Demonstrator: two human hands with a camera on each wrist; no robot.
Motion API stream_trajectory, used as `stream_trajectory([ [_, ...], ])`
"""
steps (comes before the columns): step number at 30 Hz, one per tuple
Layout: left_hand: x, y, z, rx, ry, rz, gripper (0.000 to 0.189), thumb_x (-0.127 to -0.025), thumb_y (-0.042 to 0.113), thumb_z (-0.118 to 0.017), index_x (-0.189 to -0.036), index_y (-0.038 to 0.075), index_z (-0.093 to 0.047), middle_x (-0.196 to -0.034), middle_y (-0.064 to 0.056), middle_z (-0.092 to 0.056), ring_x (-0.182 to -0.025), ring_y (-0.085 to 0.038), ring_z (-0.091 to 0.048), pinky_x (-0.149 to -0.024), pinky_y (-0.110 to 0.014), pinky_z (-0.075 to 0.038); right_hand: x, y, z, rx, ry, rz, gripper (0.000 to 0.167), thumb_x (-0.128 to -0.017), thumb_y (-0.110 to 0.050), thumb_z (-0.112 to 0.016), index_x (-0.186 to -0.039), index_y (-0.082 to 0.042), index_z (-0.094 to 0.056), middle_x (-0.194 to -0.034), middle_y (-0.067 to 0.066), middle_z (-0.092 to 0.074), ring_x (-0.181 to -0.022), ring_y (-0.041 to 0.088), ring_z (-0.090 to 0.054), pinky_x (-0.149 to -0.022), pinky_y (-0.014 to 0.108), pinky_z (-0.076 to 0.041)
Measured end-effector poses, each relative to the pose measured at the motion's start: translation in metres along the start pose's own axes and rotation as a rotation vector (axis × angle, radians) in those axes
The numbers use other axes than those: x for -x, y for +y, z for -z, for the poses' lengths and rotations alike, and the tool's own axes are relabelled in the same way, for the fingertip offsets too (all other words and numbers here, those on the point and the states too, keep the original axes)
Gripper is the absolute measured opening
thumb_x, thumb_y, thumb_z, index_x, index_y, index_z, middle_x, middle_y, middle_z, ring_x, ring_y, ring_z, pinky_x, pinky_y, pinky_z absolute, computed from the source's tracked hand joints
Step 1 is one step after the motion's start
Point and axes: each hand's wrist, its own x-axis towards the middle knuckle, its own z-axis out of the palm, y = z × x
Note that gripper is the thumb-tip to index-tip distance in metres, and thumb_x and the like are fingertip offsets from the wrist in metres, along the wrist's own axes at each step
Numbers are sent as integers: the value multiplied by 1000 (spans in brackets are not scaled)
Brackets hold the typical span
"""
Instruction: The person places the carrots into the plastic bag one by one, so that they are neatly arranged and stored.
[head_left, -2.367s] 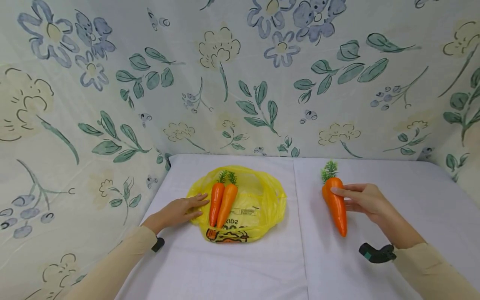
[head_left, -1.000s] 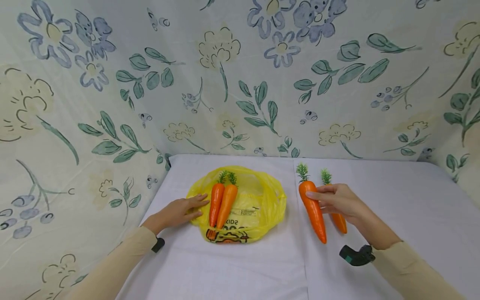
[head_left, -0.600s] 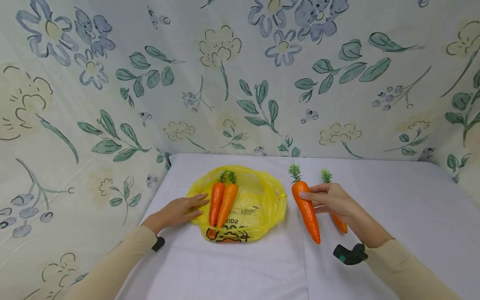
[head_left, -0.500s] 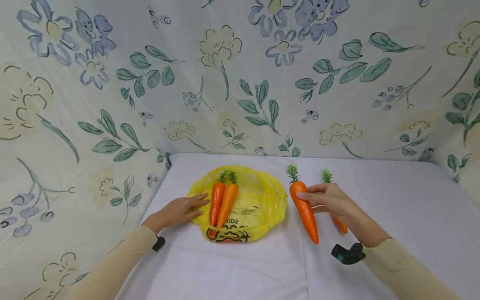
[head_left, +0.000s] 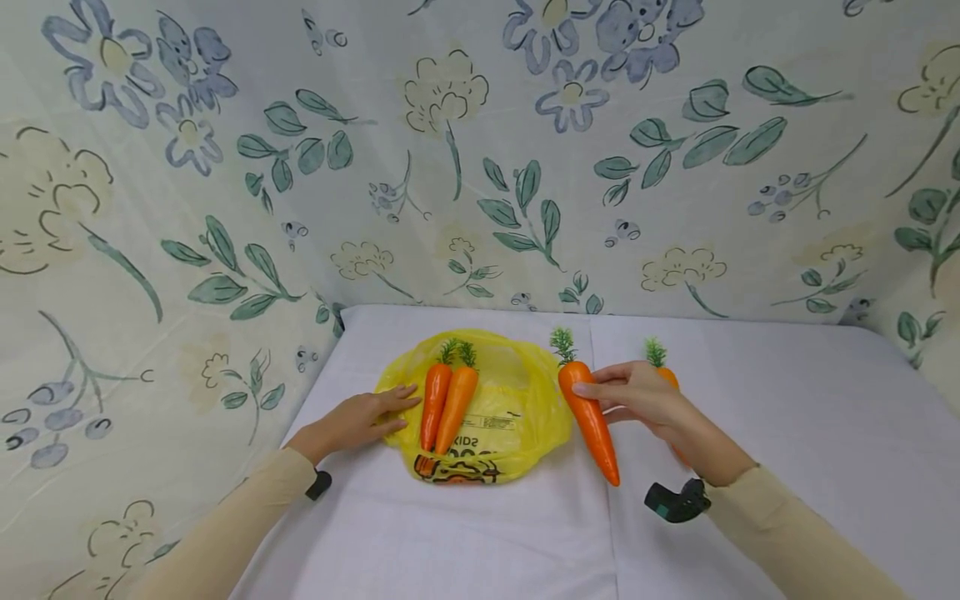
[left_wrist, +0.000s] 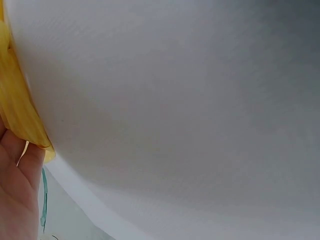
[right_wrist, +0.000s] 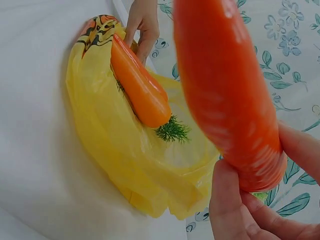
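Note:
In the head view, a yellow plastic bag [head_left: 536,425] lies spread on the table. Two carrots, a redder one [head_left: 434,404] and a more orange one [head_left: 457,408], lie side by side in it, green tops pointing away. My left hand [head_left: 356,425] rests on the bag's left edge with fingers extended. My right hand [head_left: 648,396] pinches another orange carrot [head_left: 592,427] near its thick top, between thumb and fingers, by the bag's right side. The right wrist view shows this held carrot [right_wrist: 227,85] close up, raised off the table.
Partly hidden behind my right hand and wrist, one more carrot [head_left: 666,377] lies on the white-covered table [head_left: 450,542]. A floral cloth [head_left: 525,192] hangs along the back and sides. Each wrist wears a small black camera.
My right hand first gripped a carrot where two overlapped at the right. It has brought one left to the bag's edge, leaving the other behind. The left hand stays put.

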Motion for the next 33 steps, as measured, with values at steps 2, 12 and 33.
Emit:
stream_trajectory([
  [2, 0, 0, 0, 1, 1, 0, 51, -102, 34, -57, -147, 11, -51, -158, -7, -35, -145, -28, -32, -114, -52, -30, -1, -2, -3, -2, -8, 5, 68, -89, -34, -77, -131, 13, -52, -112, 19, -67, -86, 25, -69, -79, 40, -60],
  [12, -2, -1, -1, -4, 7, -11, 51, -102, 36, -57, -146, 11, -52, -158, -8, -36, -145, -29, -32, -113, -53, -31, -6, -7, -13, -19, -56, 39, 65, -89, -33, -77, -128, 14, -54, -109, 18, -68, -85, 25, -67, -78, 40, -60],
  [33, 0, 3, 1, 0, -3, 0, 50, -102, 35, -57, -147, 12, -51, -158, -7, -35, -145, -28, -32, -114, -52, -30, -24, -9, -50, -44, -157, 50, 63, -86, -25, -80, -125, 17, -54, -101, 16, -70, -80, 24, -69, -73, 41, -61],
])
